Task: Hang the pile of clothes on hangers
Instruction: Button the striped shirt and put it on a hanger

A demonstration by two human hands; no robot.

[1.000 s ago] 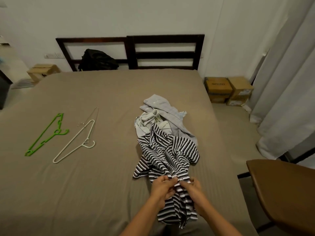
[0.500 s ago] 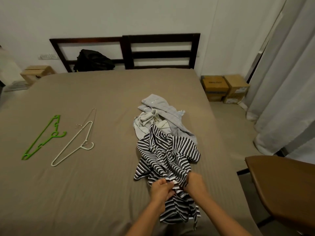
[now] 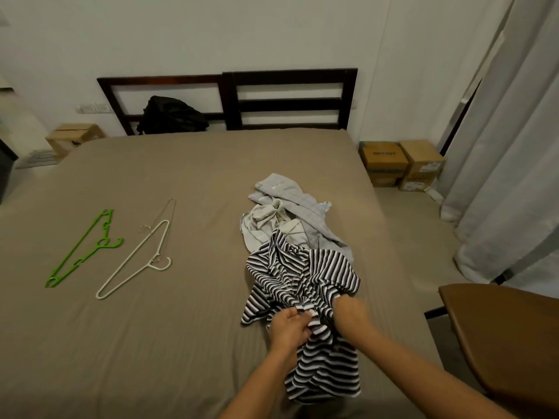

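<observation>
A crumpled black-and-white striped shirt (image 3: 305, 276) lies on the brown bed (image 3: 181, 343), part of it trailing toward me. My left hand (image 3: 289, 328) grips a fold of the striped shirt near its middle. My right hand (image 3: 351, 313) is pushed into the same fabric, its fingers hidden in the folds. Behind the shirt lies a pale grey pile of clothes (image 3: 287, 213). On the left of the bed lie a green hanger (image 3: 83, 249), a white hanger (image 3: 136, 261) and a thin wire hanger (image 3: 165, 214).
A dark wooden headboard (image 3: 287, 101) stands at the far end with a black bag (image 3: 172, 116) against it. Cardboard boxes (image 3: 402, 164) sit on the floor at the right, beside white curtains (image 3: 508, 146). A brown chair (image 3: 508, 334) stands close at the right.
The view drifted slightly. My right hand moved forward and deeper into the striped shirt; my left hand keeps its grip on the fabric.
</observation>
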